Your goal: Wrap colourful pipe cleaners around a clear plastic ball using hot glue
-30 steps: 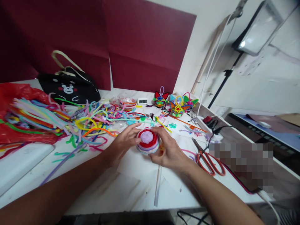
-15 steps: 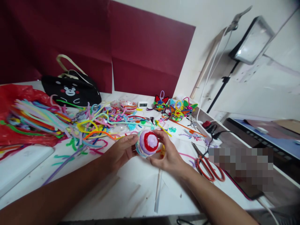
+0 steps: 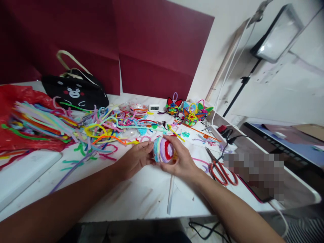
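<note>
A small ball wound from pipe cleaners [image 3: 163,150], striped in lilac, red, pink and pale colours, is held just above the white table [image 3: 141,195]. My left hand [image 3: 134,158] grips its left side with curled fingers. My right hand [image 3: 181,160] cups its right side, thumb and fingers wrapped round it. Both forearms reach in from the bottom of the view.
A heap of loose coloured pipe cleaners [image 3: 76,128] spreads over the left and middle, on a red plastic bag [image 3: 15,98]. Behind lie a black bear-face bag [image 3: 74,92], finished colourful figures [image 3: 191,114], a small clock [image 3: 153,108]. Red scissors [image 3: 222,170] and cables [image 3: 227,133] are to the right.
The ball has been turned in both hands: its lilac-and-red end faced up, then toward me, and now faces right. The hands lifted it slightly off the table.
</note>
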{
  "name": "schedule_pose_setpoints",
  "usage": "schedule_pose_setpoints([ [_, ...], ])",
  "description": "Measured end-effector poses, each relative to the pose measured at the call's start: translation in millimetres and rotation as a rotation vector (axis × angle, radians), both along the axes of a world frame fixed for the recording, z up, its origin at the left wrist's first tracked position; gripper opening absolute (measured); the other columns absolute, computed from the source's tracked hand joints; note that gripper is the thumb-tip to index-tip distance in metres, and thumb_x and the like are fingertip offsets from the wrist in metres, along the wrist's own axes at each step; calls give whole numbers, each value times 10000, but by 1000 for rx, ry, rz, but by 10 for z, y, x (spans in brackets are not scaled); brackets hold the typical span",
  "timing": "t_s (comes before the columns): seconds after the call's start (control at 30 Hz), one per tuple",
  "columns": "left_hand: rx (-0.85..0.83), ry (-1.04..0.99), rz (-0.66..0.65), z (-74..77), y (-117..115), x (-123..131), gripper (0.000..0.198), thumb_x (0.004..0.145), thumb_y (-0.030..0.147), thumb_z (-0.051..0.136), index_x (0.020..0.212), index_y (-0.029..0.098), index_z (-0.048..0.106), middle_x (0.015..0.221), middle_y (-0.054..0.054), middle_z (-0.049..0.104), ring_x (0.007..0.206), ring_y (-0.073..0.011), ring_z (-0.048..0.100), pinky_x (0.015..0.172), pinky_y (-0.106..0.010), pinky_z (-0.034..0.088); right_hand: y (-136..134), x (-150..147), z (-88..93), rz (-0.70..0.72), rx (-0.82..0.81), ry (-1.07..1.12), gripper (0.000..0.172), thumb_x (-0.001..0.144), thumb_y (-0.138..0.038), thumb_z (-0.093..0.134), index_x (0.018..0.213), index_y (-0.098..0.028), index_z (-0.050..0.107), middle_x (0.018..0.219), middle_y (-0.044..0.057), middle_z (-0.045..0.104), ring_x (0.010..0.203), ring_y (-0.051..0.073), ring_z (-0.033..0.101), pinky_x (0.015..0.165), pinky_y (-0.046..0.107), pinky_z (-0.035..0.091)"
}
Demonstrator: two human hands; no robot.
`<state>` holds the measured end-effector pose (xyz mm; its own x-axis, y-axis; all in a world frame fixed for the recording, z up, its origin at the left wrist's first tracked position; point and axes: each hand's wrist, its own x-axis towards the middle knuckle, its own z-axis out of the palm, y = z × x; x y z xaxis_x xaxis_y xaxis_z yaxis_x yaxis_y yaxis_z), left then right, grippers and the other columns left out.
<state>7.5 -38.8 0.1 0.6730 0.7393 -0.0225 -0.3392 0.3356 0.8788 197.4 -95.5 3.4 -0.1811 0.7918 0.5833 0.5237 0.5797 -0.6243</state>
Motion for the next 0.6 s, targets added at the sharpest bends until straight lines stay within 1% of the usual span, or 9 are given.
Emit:
schedule_pose_setpoints([
  [0.1,26,17,0,43,44,-24,330,796,452,741,900,144,684,819,-77,721,733,-185,665,612,-267,516,31,34,51,-5,-152,297,762,671,-381,827,1338,-251,484,1283,93,581,1156,269,585,1012,425,461],
  [0.17,31,45,25,56,82,-37,326,795,441,738,903,138,686,839,-102,740,758,-207,688,618,-274,519,58,67,106,40,-236,495,719,666,-393,832,1295,-253,512,1260,73,596,1137,254,594,993,406,474],
  [0.27,46,80,76,53,124,-46,277,815,400,715,888,135,682,834,-113,747,753,-211,694,629,-282,518,87,107,178,109,-320,712,618,678,-415,821,1221,-259,569,1204,45,640,1104,238,608,969,380,488],
  [0.4,80,102,91,33,131,-44,259,829,387,696,875,133,672,817,-112,742,730,-208,688,626,-289,511,111,114,182,213,-475,901,452,757,-472,750,1131,-252,621,1052,26,691,926,204,657,838,344,545],
  [0.47,111,120,106,26,129,-36,278,822,406,702,874,134,669,806,-106,738,719,-202,683,622,-286,506,128,103,155,244,-517,974,405,773,-520,727,1052,-240,639,998,24,696,861,192,660,787,339,558],
  [0.53,179,155,149,44,128,-30,306,808,430,715,880,135,671,797,-97,735,718,-196,679,627,-285,505,146,94,126,255,-536,1026,395,777,-549,721,993,-227,641,949,22,698,799,176,657,743,328,565],
  [0.6,301,172,236,118,113,-41,314,789,433,735,888,141,673,793,-82,732,719,-187,671,646,-288,509,159,97,107,272,-552,1060,385,778,-542,729,964,-218,637,877,14,698,711,155,643,672,299,561],
])
